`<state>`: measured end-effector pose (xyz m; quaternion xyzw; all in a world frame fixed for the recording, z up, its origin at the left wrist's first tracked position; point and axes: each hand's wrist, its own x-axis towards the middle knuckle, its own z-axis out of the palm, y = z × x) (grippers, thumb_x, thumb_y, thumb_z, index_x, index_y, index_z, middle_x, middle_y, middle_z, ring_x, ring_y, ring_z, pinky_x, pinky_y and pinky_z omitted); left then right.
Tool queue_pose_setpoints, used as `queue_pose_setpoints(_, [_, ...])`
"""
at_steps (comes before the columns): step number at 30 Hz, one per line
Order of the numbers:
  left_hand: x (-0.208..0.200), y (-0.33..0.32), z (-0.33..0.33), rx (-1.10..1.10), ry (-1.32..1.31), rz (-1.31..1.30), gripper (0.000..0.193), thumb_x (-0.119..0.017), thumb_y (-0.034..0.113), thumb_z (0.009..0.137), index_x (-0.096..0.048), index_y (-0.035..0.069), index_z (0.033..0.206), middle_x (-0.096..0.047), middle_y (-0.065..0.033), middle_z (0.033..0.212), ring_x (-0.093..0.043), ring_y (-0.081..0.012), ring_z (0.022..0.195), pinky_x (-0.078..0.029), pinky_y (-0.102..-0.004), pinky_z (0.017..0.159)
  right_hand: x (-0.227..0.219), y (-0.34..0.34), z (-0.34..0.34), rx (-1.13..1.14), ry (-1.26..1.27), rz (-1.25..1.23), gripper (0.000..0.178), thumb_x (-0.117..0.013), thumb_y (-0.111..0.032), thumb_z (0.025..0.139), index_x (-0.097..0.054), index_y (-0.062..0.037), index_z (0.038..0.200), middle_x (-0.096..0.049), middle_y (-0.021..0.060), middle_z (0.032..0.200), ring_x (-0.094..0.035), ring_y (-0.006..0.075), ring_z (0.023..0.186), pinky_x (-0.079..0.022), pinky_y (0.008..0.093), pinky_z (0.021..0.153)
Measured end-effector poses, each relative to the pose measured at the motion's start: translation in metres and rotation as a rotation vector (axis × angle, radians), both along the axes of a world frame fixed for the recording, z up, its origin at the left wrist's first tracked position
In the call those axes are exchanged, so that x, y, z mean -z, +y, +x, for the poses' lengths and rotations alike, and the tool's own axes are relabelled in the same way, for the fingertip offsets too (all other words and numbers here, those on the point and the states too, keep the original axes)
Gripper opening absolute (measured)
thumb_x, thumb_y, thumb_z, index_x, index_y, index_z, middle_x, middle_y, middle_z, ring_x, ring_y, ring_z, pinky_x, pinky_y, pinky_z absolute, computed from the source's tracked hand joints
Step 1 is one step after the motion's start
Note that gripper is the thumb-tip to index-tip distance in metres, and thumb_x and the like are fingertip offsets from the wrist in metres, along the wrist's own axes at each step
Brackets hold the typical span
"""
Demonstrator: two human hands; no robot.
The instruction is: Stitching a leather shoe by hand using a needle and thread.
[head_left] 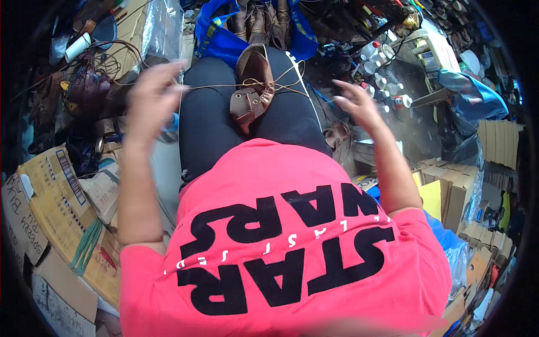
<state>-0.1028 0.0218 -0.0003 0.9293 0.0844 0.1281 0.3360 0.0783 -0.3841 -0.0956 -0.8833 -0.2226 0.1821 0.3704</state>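
A brown leather shoe upper with a strap and metal eyelets (255,106) lies between the two thighs in black trousers (205,112), its opening facing up. A thin tan cord (210,87) runs taut from its seam toward the left hand (154,101), with loose loops on the right side of the leather. The left hand is blurred, so whether it grips the cord is unclear. The right hand (356,104) is well apart from the leather, its finger and thumb parted; I cannot tell if a strand is caught there.

Judging by the taut cord, the pull is best kept level and even on both sides, the thighs steadying the leather. The right-hand loops should be cleared of the strap so they do not snag, and tension eased before the leather puckers.
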Motion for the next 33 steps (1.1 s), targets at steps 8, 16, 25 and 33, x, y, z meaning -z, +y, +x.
queue_pose_setpoints(8, [0.036, -0.011, 0.005, -0.087, 0.163, -0.22, 0.027, -0.063, 0.022, 0.089, -0.056, 0.002, 0.072, -0.045, 0.0038, 0.065, -0.042, -0.0063, 0.065, -0.036, -0.0248, 0.059, -0.027, 0.095, -0.018, -0.335, -0.316, 0.037, 0.017, -0.065, -0.018, 0.084, -0.057, -0.0043, 0.089, -0.059, 0.0146, 0.088, -0.059, 0.0343, 0.083, -0.047, 0.0406, 0.072])
queue_pose_setpoints(16, [0.051, 0.127, -0.091, -0.585, -0.027, -0.163, 0.032, -0.059, 0.027, 0.091, -0.065, 0.002, 0.11, -0.066, -0.0046, 0.096, -0.061, -0.0161, 0.092, -0.046, -0.0281, 0.086, 0.01, 0.012, 0.022, -0.107, -0.294, -0.164, 0.018, -0.061, -0.013, 0.086, -0.064, -0.0073, 0.103, -0.059, 0.0127, 0.096, -0.059, 0.0316, 0.088, -0.047, 0.0369, 0.081])
queue_pose_setpoints(25, [0.019, -0.064, 0.08, 0.347, -0.022, -0.044, 0.052, -0.076, 0.021, 0.072, -0.053, 0.008, 0.117, -0.052, -0.0135, 0.13, -0.05, -0.0322, 0.121, -0.039, -0.036, 0.101, -0.045, 0.109, 0.005, -0.311, 0.07, 0.298, 0.011, -0.068, -0.003, 0.081, -0.067, -0.0037, 0.092, -0.064, 0.0036, 0.09, -0.061, 0.0125, 0.084, -0.049, 0.026, 0.075])
queue_pose_setpoints(33, [0.034, -0.069, 0.12, 0.428, 0.347, -0.15, 0.033, -0.078, 0.016, 0.071, -0.058, 0.002, 0.093, -0.064, -0.0099, 0.086, -0.063, -0.0192, 0.086, -0.049, -0.0316, 0.077, -0.039, 0.126, 0.019, -0.466, -0.13, 0.159, 0.011, -0.069, -0.001, 0.078, -0.068, -0.0065, 0.087, -0.063, 0.0028, 0.084, -0.062, 0.0144, 0.082, -0.05, 0.0265, 0.075])
